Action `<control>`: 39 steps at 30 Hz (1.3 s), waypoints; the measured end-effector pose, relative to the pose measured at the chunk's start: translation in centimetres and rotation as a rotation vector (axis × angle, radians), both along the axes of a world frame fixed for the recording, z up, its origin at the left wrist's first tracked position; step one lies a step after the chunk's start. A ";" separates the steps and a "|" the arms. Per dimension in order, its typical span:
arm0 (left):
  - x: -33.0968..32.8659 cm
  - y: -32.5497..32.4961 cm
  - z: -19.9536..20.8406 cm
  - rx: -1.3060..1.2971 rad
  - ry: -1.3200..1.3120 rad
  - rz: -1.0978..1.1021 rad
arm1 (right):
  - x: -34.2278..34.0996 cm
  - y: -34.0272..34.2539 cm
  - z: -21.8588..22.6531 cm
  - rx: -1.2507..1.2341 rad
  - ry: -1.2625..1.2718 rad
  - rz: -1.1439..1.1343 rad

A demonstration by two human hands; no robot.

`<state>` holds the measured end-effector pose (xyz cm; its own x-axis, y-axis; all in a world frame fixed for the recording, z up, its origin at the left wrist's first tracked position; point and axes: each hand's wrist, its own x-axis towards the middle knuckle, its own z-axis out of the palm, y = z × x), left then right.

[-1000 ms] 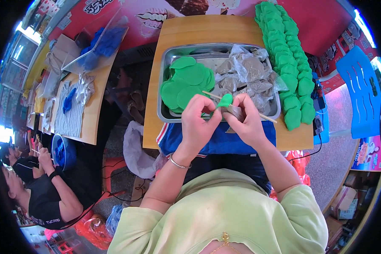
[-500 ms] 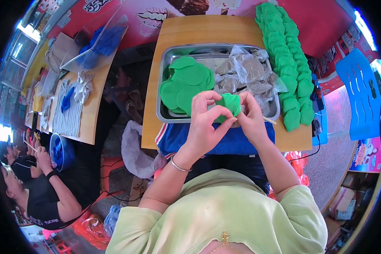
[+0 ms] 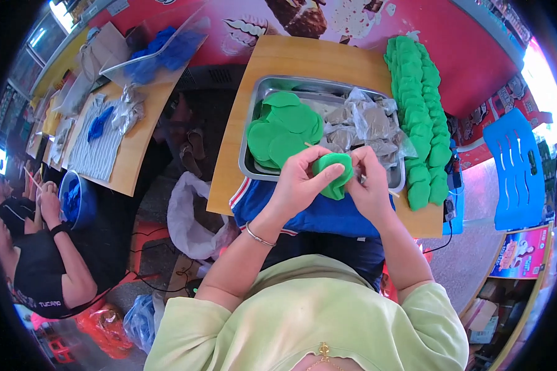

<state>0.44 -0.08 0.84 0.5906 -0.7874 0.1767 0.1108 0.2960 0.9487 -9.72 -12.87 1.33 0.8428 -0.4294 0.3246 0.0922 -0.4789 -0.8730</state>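
My two hands meet over the front edge of a metal tray [image 3: 246, 166]. Between them is a limp, folded green piece [image 3: 335, 189], its material hard to tell. My left hand [image 3: 296, 188] pinches it, thumb across its front. My right hand [image 3: 371, 188] is closed at its right edge, fingertips partly hidden. A thin pale stick [image 3: 394, 194] juts out beside my right hand. In the tray's left half lie overlapping flat green discs [image 3: 284, 127]; to the right are clear bags [image 3: 372, 120] of something brownish.
Long rows of overlapping green pieces [image 3: 418, 117] line the table's [image 3: 319, 54] right side. Blue cloth [image 3: 284, 207] covers my lap. A blue plastic chair [image 3: 517, 170] stands right. At left are another table [image 3: 139, 154], a blue bucket [image 3: 80, 201] and a person [image 3: 49, 266] working.
My view has shifted slightly. The green piece has turned and bunched, now hanging lower between my fingers. My left thumb has come across its front. The neighbouring person's hands have moved a little.
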 end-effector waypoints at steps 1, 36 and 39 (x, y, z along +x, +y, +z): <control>0.0 0.1 0.0 -0.005 -0.010 0.028 | 0.0 0.1 0.0 0.190 0.082 0.057; -0.5 1.0 1.9 0.032 0.068 -0.024 | -0.3 -0.9 6.2 -0.447 0.052 0.201; -1.1 1.5 1.9 0.044 0.103 -0.025 | -0.5 0.0 6.4 -0.538 0.073 0.231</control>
